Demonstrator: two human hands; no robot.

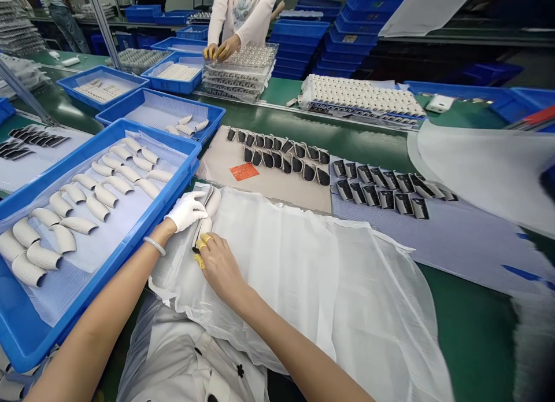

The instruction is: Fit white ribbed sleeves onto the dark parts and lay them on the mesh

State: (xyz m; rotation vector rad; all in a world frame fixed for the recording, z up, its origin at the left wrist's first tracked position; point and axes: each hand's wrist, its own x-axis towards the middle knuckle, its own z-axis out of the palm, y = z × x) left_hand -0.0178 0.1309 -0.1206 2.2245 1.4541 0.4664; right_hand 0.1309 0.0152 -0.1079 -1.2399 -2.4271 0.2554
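The curved white piece (212, 202) is partly concealed by the gloved left hand (186, 211); the co-worker (243, 11) is cut off at the picture's top edge.

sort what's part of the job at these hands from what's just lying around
In use: gloved left hand, right hand with yellow finger cots, curved white piece, white mesh sheet.
Lying about: blue tray of curved white pieces, black-and-white pieces on a beige sheet, stacked clear trays.
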